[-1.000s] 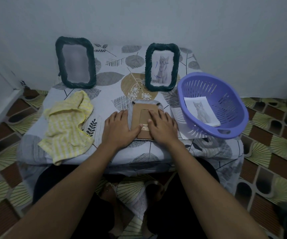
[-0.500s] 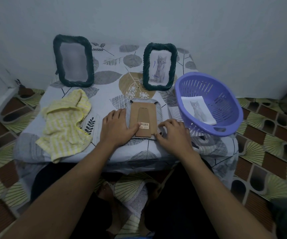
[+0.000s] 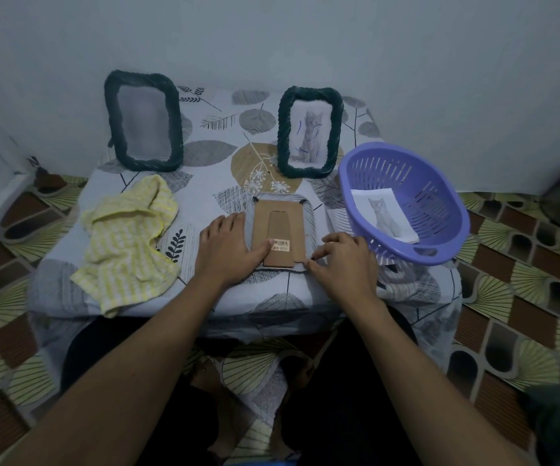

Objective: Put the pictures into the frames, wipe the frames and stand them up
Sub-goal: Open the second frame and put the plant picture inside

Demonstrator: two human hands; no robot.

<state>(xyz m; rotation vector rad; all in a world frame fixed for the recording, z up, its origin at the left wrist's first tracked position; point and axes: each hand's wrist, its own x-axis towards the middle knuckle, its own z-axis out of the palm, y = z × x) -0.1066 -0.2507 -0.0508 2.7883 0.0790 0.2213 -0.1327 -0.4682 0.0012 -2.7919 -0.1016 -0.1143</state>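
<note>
A grey frame lies face down on the table, its brown cardboard back (image 3: 280, 227) up. My left hand (image 3: 228, 250) rests flat along the frame's left side, thumb pressing the cardboard near the barcode sticker. My right hand (image 3: 342, 260) sits at the frame's lower right corner, fingertips curled and pinching at a small clip there. Two dark green frames stand at the back: the left frame (image 3: 143, 126) looks blank, the right frame (image 3: 309, 132) holds a cat picture. Another cat picture (image 3: 384, 215) lies in the purple basket (image 3: 440, 203).
A yellow striped cloth (image 3: 127, 243) lies crumpled on the table's left side. A sheet of paper (image 3: 337, 220) pokes out under the basket. The low table, covered by a leaf-print cloth (image 3: 211, 156), stands against the wall. My legs are below its front edge.
My right hand left the cardboard back and slid to the frame's lower right corner, fingers curling there. My left hand stayed at the left side.
</note>
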